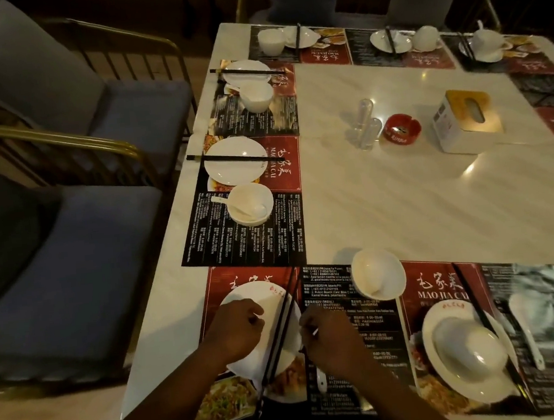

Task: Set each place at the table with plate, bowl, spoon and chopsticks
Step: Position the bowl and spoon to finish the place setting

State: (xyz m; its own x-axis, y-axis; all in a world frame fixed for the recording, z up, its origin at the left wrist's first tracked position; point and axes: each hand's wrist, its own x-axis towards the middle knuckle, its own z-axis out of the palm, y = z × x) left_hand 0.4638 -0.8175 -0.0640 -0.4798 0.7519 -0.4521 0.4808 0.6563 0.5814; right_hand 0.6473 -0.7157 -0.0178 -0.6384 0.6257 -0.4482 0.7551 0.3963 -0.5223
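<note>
Left hand (235, 327) lay curled on plate (271, 312), grip unclear; right hand (330, 339) grip pinched spoon (321, 380) just right of chopsticks (281, 326) crossing plate, bowl (378, 278) beyond on counter (402, 199).

Dim, warm indoor light falls from overhead; the pale table (403, 212) is the brightest surface and catches it in small hard glints near its middle; the chairs (71, 248) at the left and the top corners sink into near-black; shadows are soft and short; the whole frame is grainy and slightly soft, the fine print on the placemats (248, 239) smeared; straight edges bow outward toward the borders.
</note>
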